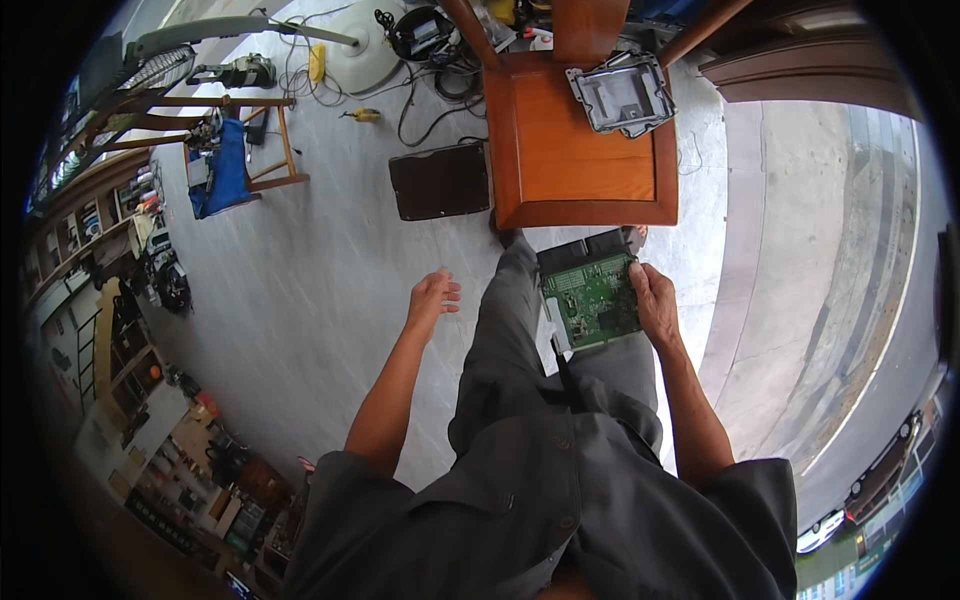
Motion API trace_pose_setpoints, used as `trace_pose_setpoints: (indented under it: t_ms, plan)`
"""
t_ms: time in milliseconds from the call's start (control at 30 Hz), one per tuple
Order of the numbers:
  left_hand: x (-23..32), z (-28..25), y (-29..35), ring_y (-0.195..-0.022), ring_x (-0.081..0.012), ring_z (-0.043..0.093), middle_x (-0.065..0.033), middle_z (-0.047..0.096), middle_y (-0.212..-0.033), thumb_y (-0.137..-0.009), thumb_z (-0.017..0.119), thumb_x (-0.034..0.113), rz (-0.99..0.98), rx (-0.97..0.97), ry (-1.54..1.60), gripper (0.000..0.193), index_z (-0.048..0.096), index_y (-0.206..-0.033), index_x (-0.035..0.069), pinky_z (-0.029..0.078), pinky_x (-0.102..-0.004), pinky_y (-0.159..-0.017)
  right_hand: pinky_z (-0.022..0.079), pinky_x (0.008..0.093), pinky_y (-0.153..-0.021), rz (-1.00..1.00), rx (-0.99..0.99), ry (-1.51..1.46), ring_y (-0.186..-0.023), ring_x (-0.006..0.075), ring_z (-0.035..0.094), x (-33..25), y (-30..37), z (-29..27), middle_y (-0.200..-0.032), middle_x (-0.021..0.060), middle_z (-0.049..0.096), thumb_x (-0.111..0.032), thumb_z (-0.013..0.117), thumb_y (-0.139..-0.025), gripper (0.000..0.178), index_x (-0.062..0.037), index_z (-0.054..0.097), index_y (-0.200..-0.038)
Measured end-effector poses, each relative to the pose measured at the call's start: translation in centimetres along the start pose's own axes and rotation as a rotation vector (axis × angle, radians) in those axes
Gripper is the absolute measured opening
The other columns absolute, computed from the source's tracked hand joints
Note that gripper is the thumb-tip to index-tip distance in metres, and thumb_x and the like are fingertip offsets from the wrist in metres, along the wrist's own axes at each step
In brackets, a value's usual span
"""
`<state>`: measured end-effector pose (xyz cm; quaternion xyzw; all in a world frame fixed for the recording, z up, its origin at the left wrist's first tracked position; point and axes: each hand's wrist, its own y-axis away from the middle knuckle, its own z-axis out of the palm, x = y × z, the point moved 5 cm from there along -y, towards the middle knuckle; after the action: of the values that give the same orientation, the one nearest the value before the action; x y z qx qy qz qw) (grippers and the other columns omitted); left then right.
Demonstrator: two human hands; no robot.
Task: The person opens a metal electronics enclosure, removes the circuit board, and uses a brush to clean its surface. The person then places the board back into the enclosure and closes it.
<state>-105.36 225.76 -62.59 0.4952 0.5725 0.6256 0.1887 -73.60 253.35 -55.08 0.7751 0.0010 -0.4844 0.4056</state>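
Observation:
A green circuit board [598,300] with black connector blocks along its far edge is held over my right thigh. My right hand [655,300] grips its right edge, the thumb lying near the top corner. My left hand [434,298] hangs in the air left of my knee, its fingers apart and nothing in them. Ahead of the board stands a wooden stool or chair [585,150] with an orange-brown seat. On its far right corner rests an open metal housing [625,97], grey and shallow. A dark flat rectangular panel [440,183] lies on the floor left of the seat.
A yellow-handled tool [362,116] lies on the floor near black cables [430,110] and a round white stand base [365,50]. At the left is a small wooden chair with blue cloth [225,170]. Cluttered shelves [90,230] line the left; pavement [790,250] runs along the right.

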Motion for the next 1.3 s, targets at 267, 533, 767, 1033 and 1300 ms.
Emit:
trace_pose_setpoints:
  t_ms: [267, 533, 767, 1033, 1300]
  plan:
    - [7.5, 2.1, -19.9, -0.131, -0.0374, 0.048, -0.0182, 0.048, -0.144, -0.079, 0.081, 0.031, 0.487, 0.200, -1.013, 0.080, 0.041, -0.145, 0.007, 0.042, -0.0495, -0.106, 0.034, 0.0315, -0.058, 0.197, -0.093, 0.120, -0.067, 0.0103, 0.036, 5.2, -3.4, -0.3, -0.064, 0.0007, 0.040, -0.037, 0.051, -0.105, 0.046, -0.0012, 0.050, -0.076]
    - [12.3, 1.1, -38.9, -0.131, -0.0366, 0.049, -0.0178, 0.053, -0.140, -0.065, 0.088, 0.028, 0.447, -0.045, -1.589, 0.094, 0.043, -0.144, 0.006, 0.042, -0.0472, -0.106, 0.030, 0.0290, -0.057, 0.339, -0.165, 0.026, -0.066, 0.0089, 0.033, 11.1, -3.8, 4.9, -0.066, -0.0026, 0.037, -0.033, 0.057, -0.103, 0.043, -0.0045, 0.044, -0.074]
    - [6.1, -2.9, -37.5, -0.106, -0.0416, 0.064, -0.0246, 0.068, -0.107, -0.060, 0.089, 0.022, 0.343, -0.296, -1.313, 0.065, 0.065, -0.116, 0.000, 0.051, -0.0457, -0.091, 0.035, 0.0299, -0.056, 0.364, -0.265, 0.026, -0.063, 0.0106, 0.036, 11.3, -5.1, 6.6, -0.063, 0.0014, 0.040, -0.030, 0.056, -0.104, 0.040, -0.0030, 0.047, -0.076]
    - [-11.1, -8.6, -22.3, -0.092, -0.0395, 0.069, -0.0240, 0.069, -0.094, -0.069, 0.087, 0.025, -0.038, -0.194, -1.457, 0.041, 0.070, -0.092, -0.004, 0.055, -0.0469, -0.080, 0.033, 0.0293, -0.055, 0.328, -0.269, -0.005, -0.062, 0.0093, 0.034, 10.1, -6.2, 3.2, -0.063, 0.0011, 0.038, -0.032, 0.058, -0.103, 0.041, -0.0026, 0.046, -0.077]
    - [-32.4, 0.4, -12.4, -0.092, -0.0324, 0.070, -0.0117, 0.071, -0.107, -0.067, 0.082, 0.018, -0.082, -0.732, -1.650, 0.026, 0.078, -0.092, 0.012, 0.058, -0.0457, -0.079, 0.029, 0.0264, -0.055, 0.357, -0.257, -0.019, -0.063, 0.0063, 0.032, 11.0, -6.8, 0.8, -0.063, -0.0044, 0.037, -0.032, 0.057, -0.104, 0.045, -0.0062, 0.041, -0.071]
